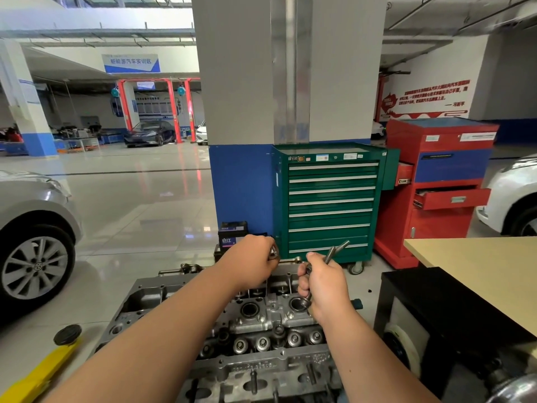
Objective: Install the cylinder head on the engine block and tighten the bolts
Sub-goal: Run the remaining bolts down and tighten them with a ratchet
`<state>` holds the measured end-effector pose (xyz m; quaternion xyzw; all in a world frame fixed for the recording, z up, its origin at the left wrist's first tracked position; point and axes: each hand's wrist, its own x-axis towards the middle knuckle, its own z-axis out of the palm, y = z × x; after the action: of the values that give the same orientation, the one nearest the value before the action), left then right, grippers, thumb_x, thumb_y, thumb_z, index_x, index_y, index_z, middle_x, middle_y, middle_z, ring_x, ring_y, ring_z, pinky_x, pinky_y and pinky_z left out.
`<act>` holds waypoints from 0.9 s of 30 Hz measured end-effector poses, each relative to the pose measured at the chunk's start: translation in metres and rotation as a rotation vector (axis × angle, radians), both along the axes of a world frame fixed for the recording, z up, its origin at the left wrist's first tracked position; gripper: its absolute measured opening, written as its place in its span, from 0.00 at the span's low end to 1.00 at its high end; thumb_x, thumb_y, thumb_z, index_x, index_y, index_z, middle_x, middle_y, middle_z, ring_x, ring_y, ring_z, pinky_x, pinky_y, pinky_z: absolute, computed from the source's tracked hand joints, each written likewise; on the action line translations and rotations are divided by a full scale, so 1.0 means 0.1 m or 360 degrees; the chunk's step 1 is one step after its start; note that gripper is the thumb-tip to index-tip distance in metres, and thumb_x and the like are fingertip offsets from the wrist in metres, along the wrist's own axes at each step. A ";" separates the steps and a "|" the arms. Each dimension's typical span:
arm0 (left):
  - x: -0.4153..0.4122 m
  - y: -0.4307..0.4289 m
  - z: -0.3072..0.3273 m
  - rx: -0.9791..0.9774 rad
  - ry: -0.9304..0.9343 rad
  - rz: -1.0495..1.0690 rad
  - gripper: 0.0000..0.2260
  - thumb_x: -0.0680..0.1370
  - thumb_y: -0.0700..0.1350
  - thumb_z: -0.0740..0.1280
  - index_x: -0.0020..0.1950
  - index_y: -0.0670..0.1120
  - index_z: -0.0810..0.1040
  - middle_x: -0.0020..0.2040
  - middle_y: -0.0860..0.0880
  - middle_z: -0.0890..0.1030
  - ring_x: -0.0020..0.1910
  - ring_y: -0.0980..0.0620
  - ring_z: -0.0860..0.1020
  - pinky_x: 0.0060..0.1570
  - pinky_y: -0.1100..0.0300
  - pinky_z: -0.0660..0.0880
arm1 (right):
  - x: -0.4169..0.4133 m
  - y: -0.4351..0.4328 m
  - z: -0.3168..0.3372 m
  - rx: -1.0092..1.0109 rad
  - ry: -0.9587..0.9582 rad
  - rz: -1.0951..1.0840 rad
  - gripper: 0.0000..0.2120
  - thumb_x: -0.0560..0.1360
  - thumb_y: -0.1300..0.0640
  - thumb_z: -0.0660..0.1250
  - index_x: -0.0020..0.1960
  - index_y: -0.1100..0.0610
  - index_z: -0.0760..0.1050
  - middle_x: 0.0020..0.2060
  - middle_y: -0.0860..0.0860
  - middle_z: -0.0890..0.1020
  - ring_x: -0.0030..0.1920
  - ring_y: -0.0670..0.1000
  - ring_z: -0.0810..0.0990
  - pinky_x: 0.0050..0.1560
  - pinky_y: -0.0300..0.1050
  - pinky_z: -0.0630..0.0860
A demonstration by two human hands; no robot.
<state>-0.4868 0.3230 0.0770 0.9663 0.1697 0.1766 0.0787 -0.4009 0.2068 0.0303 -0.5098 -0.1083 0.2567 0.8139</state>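
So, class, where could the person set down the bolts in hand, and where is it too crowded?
Bare: the tan tabletop, bordered by the red cabinet and the black stand, right of the right hand gripping the bolts. Crowded: the cylinder head, full of bores and studs, under the left hand.

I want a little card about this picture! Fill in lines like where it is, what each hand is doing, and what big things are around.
place: a car workshop with a shiny floor
left hand: pinches a small metal part; too small to tell what it is
right hand: grips a bunch of long bolts
cylinder head: lies right below both hands
behind: green tool cabinet with a red tool cabinet beside it
cars: silver car at the left, white car at the right
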 end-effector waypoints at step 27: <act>0.01 0.03 -0.34 -0.0232 0.0338 0.0100 0.14 0.76 0.55 0.68 0.55 0.47 0.81 0.52 0.47 0.82 0.52 0.48 0.79 0.48 0.59 0.74 | -0.01 0.01 -0.01 0.0009 -0.0012 0.0024 0.06 0.81 0.62 0.58 0.44 0.60 0.69 0.23 0.51 0.74 0.19 0.46 0.64 0.19 0.38 0.59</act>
<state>-0.4857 0.3256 0.0435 0.9656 0.2196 0.0628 0.1246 -0.4017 0.2075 0.0290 -0.5076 -0.1160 0.2607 0.8130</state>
